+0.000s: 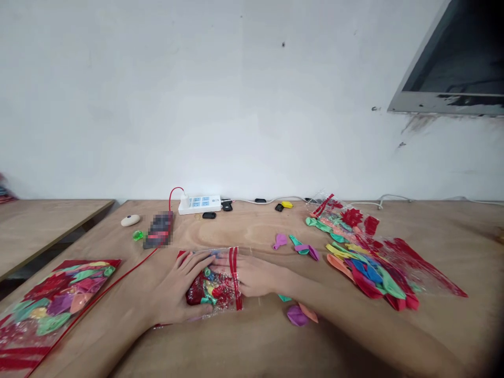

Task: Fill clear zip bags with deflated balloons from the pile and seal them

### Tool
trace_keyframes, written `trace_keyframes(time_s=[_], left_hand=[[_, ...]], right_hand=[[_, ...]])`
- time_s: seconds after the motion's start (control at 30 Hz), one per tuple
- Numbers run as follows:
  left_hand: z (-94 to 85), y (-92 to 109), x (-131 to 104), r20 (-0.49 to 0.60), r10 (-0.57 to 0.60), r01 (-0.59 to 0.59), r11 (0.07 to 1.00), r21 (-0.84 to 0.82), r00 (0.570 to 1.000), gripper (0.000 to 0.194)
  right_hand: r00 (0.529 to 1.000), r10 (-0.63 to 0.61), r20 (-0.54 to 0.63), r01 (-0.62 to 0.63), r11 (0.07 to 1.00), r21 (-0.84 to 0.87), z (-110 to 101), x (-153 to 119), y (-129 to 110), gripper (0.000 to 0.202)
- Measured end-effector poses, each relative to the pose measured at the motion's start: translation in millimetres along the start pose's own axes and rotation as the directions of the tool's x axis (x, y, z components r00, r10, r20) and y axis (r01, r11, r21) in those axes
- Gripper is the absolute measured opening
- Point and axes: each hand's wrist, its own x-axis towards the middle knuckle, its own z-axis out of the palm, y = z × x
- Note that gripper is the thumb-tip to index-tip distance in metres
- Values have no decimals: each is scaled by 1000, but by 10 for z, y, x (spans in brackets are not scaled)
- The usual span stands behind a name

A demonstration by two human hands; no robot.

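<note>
A clear plastic bag of colourful balloons (214,291), with red print and red stripes at its right end, lies on the table in front of me. My left hand (177,289) rests on its left part, fingers spread and thumb along the near edge. From the right, my right hand (252,275) reaches into the striped end. Its stretched fingers show through the plastic, their tips close to my left fingertips; whether they touch a balloon is hidden. Beside my right forearm lie a purple balloon (297,315) and an orange balloon (309,312), partly covered by the arm.
At left lies another filled balloon bag (59,299), crossed by a red cable (118,278). Loose balloons (370,273) and an open bag (417,262) spread at right. Farther back are a blurred phone (159,231), a white power strip (200,205) and a yellow item (287,205).
</note>
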Motion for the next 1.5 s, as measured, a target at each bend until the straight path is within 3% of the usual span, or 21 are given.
trace_keyframes(time_s=[0.1,0.23,0.33,0.43,0.6,0.83,0.93,1.13,1.5], left_hand=[[3,-5,8,4,8,-8,1000,6,1000,104],[9,-9,17,16,2,-2,1000,14,1000,104],[20,-13,15,28,-8,8,1000,13,1000,102],[29,-15,11,34,-18,18,1000,13,999,102],[41,-31,5,38,-34,33,999,18,999,103],[48,-38,1,45,-24,22,999,34,999,103],[40,-26,1,51,-24,22,999,40,998,103],[49,-30,1,45,-26,25,999,26,999,103],[-12,16,0,39,-35,34,999,16,999,103]], right_hand=[[1000,25,-13,-26,994,-109,-24,-230,151,42],[966,227,-125,-251,938,-238,-217,-903,339,37],[894,386,-227,-426,891,-161,-286,-1325,408,32],[840,513,-176,-525,851,-25,-303,-1555,417,32],[808,580,-102,-579,814,41,-326,-1622,425,36],[837,523,-164,-522,851,49,-267,-1611,470,32],[812,539,-224,-540,839,60,-284,-1640,509,36],[776,525,-350,-585,807,-87,-344,-1745,683,37],[772,530,-351,-604,784,-145,-385,-1748,597,42]])
